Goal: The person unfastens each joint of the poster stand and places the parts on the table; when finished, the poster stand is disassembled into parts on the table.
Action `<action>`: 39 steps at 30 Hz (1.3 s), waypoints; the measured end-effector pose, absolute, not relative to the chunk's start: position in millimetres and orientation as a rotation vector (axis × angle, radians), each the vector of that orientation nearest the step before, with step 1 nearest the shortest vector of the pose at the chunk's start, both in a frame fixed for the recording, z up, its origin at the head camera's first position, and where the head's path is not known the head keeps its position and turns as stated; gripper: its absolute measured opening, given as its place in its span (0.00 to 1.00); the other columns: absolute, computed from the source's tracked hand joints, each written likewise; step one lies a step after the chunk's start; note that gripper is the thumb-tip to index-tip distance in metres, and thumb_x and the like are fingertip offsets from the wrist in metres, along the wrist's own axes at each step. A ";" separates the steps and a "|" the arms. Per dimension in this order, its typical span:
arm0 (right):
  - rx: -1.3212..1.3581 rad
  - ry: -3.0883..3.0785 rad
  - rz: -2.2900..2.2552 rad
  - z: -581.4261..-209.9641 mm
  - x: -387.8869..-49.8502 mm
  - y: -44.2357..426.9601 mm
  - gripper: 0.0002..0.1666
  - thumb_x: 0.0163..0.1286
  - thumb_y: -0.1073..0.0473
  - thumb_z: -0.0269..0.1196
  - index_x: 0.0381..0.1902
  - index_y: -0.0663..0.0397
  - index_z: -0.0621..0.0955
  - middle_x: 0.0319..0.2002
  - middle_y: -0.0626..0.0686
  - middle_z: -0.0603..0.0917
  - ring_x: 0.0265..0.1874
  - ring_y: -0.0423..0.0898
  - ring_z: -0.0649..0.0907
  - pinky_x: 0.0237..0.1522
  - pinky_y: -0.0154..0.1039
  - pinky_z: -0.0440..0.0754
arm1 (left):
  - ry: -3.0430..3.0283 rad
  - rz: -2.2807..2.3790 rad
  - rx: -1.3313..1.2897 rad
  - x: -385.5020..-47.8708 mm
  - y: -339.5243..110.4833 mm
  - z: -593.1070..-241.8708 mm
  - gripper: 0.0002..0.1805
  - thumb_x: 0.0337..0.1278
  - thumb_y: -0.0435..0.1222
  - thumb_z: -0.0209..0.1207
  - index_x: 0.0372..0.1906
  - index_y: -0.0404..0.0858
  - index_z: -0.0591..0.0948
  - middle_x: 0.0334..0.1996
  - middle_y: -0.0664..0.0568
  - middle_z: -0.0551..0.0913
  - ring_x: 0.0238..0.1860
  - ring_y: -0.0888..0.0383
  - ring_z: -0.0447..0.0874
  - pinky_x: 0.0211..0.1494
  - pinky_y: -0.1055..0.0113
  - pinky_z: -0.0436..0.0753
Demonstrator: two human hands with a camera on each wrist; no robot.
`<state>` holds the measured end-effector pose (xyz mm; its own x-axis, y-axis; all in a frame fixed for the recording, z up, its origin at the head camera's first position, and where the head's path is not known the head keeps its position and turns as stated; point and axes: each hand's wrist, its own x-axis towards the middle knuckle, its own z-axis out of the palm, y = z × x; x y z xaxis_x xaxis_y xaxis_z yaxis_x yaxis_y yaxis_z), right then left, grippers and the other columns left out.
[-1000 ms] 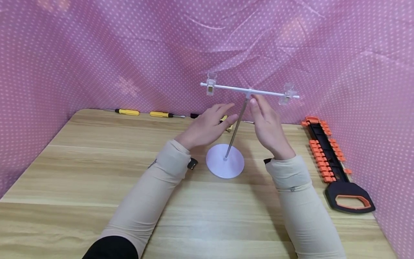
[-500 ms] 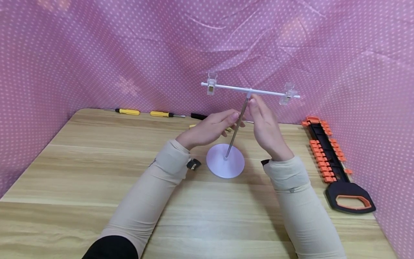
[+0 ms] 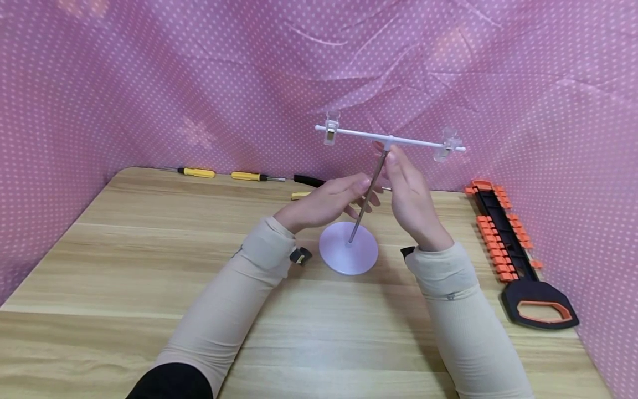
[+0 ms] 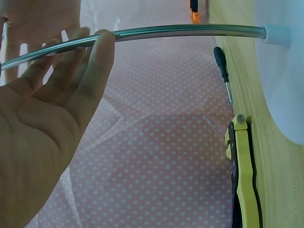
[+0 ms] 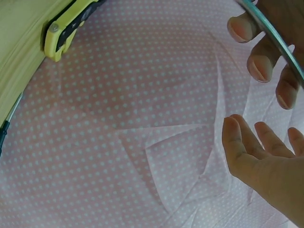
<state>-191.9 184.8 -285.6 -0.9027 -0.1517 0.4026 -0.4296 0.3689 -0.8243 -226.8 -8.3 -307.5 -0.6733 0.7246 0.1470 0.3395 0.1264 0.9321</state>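
A white clip stand has a round base [image 3: 349,257] on the table, a tilted metal pole [image 3: 366,200] and a white crossbar [image 3: 413,141]. Clear clips [image 3: 331,132] sit at both bar ends. My left hand [image 3: 331,199] has its thumb beside the pole's middle. In the left wrist view, its loosely extended fingers [image 4: 88,78] touch or lie against that pole, most of them behind it. Close to the top joint, on the right, my right hand [image 3: 411,205] is raised, with relaxed fingers partly behind the joint. In the right wrist view, no thing shows within this hand [image 5: 266,166].
Two yellow-handled screwdrivers [image 3: 199,173] lie along the back left edge. A yellow and black plier-like tool [image 4: 243,175] lies behind the stand, near a dark-handled screwdriver [image 4: 222,66]. An orange and black rack [image 3: 508,244] lies at right. Pink dotted cloth [image 3: 239,83] surrounds the table.
My left hand has moved slightly right, its fingers passing behind the pole. The crossbar has shifted a little to the right. The right hand has hardly moved.
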 end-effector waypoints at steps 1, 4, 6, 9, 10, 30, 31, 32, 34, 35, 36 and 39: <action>0.526 -2.360 1.552 -285.5 -191.3 184.5 0.32 0.89 0.43 0.39 0.79 0.52 0.70 0.78 0.54 0.73 0.77 0.53 0.71 0.80 0.57 0.68 | 2.066 1.563 1.027 -226.4 -7.7 -307.2 0.26 0.90 0.45 0.35 0.70 0.36 0.75 0.58 0.39 0.85 0.57 0.46 0.86 0.56 0.53 0.91; 0.542 -2.328 1.561 -284.5 -189.7 183.0 0.32 0.90 0.45 0.38 0.78 0.53 0.71 0.76 0.54 0.75 0.72 0.53 0.76 0.75 0.57 0.73 | 2.065 1.558 1.011 -226.2 -6.2 -306.8 0.25 0.90 0.45 0.36 0.68 0.35 0.75 0.56 0.38 0.85 0.55 0.48 0.86 0.56 0.54 0.91; 0.557 -2.305 1.577 -283.1 -188.6 181.8 0.32 0.90 0.46 0.37 0.77 0.55 0.72 0.75 0.55 0.76 0.71 0.54 0.77 0.74 0.56 0.75 | 2.063 1.552 1.006 -226.5 -5.7 -306.9 0.24 0.90 0.45 0.36 0.66 0.35 0.76 0.56 0.38 0.85 0.55 0.47 0.86 0.55 0.55 0.91; 0.566 -2.281 1.607 -281.1 -186.7 180.1 0.32 0.90 0.47 0.37 0.77 0.56 0.72 0.74 0.55 0.77 0.71 0.53 0.77 0.74 0.55 0.75 | 2.059 1.546 1.004 -227.6 -5.0 -307.8 0.24 0.90 0.45 0.37 0.63 0.34 0.77 0.54 0.39 0.85 0.55 0.45 0.86 0.55 0.56 0.91; 0.567 -2.276 1.616 -280.3 -186.2 179.6 0.32 0.90 0.47 0.37 0.77 0.56 0.72 0.74 0.55 0.77 0.72 0.53 0.77 0.74 0.55 0.75 | 2.058 1.542 1.007 -227.9 -4.8 -307.8 0.24 0.89 0.45 0.37 0.62 0.34 0.77 0.54 0.39 0.85 0.55 0.44 0.86 0.55 0.56 0.91; 0.591 -2.232 1.714 -279.2 -183.6 175.8 0.32 0.90 0.46 0.37 0.74 0.57 0.74 0.71 0.56 0.80 0.70 0.55 0.78 0.71 0.54 0.78 | 2.080 1.534 1.069 -229.0 -6.0 -312.0 0.17 0.88 0.40 0.43 0.54 0.33 0.80 0.44 0.42 0.86 0.50 0.50 0.87 0.52 0.56 0.92; 0.588 -2.218 1.726 -279.1 -183.4 175.3 0.31 0.90 0.47 0.37 0.73 0.58 0.75 0.70 0.57 0.80 0.69 0.55 0.79 0.71 0.53 0.78 | 2.081 1.536 1.074 -229.3 -5.8 -312.4 0.16 0.88 0.39 0.44 0.53 0.33 0.80 0.44 0.43 0.86 0.50 0.51 0.87 0.52 0.56 0.92; 0.585 -2.208 1.736 -279.0 -183.3 174.9 0.31 0.90 0.47 0.37 0.72 0.59 0.75 0.69 0.58 0.81 0.69 0.55 0.79 0.70 0.53 0.79 | 2.083 1.537 1.077 -229.5 -5.5 -312.7 0.15 0.88 0.38 0.45 0.52 0.34 0.80 0.43 0.43 0.86 0.49 0.51 0.87 0.51 0.56 0.92; 0.576 -2.186 1.756 -278.7 -182.9 174.2 0.31 0.90 0.48 0.37 0.70 0.62 0.75 0.67 0.59 0.81 0.67 0.54 0.80 0.69 0.51 0.79 | 2.088 1.539 1.077 -229.9 -4.8 -313.1 0.15 0.87 0.37 0.45 0.50 0.34 0.81 0.41 0.44 0.86 0.48 0.53 0.87 0.51 0.57 0.92; 0.572 -2.176 1.765 -278.4 -182.5 173.8 0.31 0.90 0.48 0.37 0.69 0.63 0.75 0.67 0.59 0.82 0.67 0.54 0.80 0.69 0.51 0.80 | 2.091 1.539 1.076 -230.2 -4.4 -313.4 0.14 0.87 0.37 0.46 0.50 0.35 0.81 0.41 0.44 0.86 0.48 0.53 0.87 0.50 0.57 0.92; 0.569 -2.169 1.772 -278.1 -182.1 173.6 0.31 0.90 0.48 0.38 0.69 0.63 0.76 0.66 0.59 0.82 0.67 0.54 0.80 0.68 0.50 0.80 | 2.095 1.537 1.073 -229.6 -4.3 -312.7 0.14 0.87 0.37 0.46 0.49 0.34 0.81 0.40 0.44 0.86 0.48 0.53 0.87 0.50 0.57 0.92; 0.558 -2.162 1.781 -277.7 -181.2 172.9 0.31 0.90 0.48 0.38 0.69 0.64 0.76 0.66 0.59 0.82 0.66 0.52 0.80 0.68 0.48 0.80 | 2.101 1.529 1.074 -228.5 -3.9 -311.9 0.13 0.87 0.36 0.47 0.49 0.35 0.80 0.40 0.44 0.86 0.48 0.49 0.87 0.50 0.56 0.92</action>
